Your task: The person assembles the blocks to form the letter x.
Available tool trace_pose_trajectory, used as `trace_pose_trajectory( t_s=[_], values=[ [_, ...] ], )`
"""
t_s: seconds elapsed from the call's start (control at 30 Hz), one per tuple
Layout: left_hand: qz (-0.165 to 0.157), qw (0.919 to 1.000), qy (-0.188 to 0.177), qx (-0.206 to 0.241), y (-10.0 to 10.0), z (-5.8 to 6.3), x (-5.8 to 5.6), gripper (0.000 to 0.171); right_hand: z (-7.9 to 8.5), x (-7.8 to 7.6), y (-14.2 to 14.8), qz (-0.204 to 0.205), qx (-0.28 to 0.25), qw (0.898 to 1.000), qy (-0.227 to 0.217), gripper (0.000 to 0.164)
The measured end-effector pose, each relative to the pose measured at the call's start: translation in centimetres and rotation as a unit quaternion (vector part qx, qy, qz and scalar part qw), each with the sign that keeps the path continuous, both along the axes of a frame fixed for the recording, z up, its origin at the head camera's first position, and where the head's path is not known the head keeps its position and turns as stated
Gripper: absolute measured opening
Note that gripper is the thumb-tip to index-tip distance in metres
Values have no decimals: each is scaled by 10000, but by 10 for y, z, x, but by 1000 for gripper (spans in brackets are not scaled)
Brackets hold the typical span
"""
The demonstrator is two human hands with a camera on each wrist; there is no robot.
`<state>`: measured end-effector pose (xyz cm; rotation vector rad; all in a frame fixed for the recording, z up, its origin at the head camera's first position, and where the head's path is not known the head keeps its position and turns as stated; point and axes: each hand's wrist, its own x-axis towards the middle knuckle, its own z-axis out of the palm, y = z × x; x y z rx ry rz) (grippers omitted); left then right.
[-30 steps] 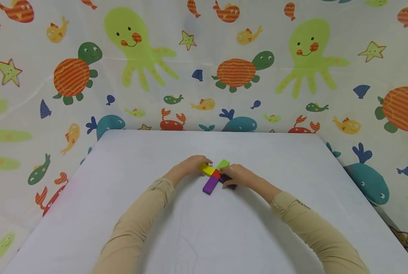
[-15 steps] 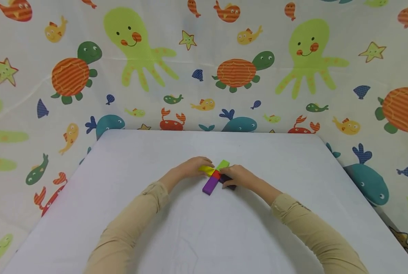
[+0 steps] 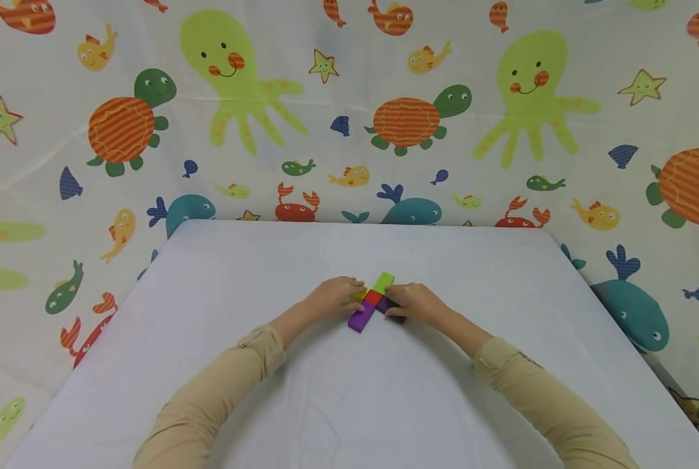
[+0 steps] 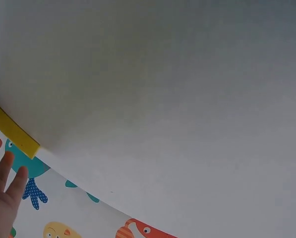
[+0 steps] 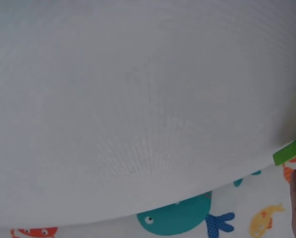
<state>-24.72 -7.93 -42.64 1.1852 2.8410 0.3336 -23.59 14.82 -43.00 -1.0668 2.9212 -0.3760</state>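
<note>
Near the far middle of the table, several coloured blocks form a cross. At its centre sits a small red block [image 3: 373,298], with a light green block [image 3: 384,282] pointing away and a purple block [image 3: 360,318] pointing nearer. My left hand [image 3: 333,298] holds the yellow block [image 3: 359,296] on the left side, covering most of it; its thumb lies right at the purple block. On the right, my right hand [image 3: 417,302] grips a dark purple block [image 3: 393,311] between fingers and thumb. The right wrist view catches only the green block's end [image 5: 290,151] beside the fingers.
A white table [image 3: 349,397] spreads around the blocks. Behind it and along both sides hangs a cloth [image 3: 349,65] printed with sea animals. Beige sleeves [image 3: 208,397] cover both forearms.
The left hand has slid right and slightly nearer along the yellow block, hiding more of it, with its thumb now at the purple block. The right hand and the cross have barely moved.
</note>
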Motion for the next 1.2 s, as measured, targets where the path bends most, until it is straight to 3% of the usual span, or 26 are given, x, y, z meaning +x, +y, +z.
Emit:
trace_pose_trajectory(
  t_s=[0.27, 0.5, 0.8, 1.03, 1.2],
  values=[
    [42, 9998, -46, -195, 1, -3, 1, 53, -5, 6, 0, -199, -39, 9995, 224, 41],
    [-18, 9997, -108, -206, 1, -7, 0, 51, -7, 8, -5, -420, -32, 9990, 117, 37],
    [-10, 9997, -254, -56, 3, -6, 0, 49, 0, 3, -5, -329, -14, 9993, 196, 36],
    [-59, 9995, -325, -2, 3, -5, 0, 48, 2, -1, -8, -61, 386, 9992, -96, 43],
    [-80, 9992, -381, 63, 3, -4, 1, 48, 0, 0, -8, -14, 234, 9997, -116, 43]
  ],
)
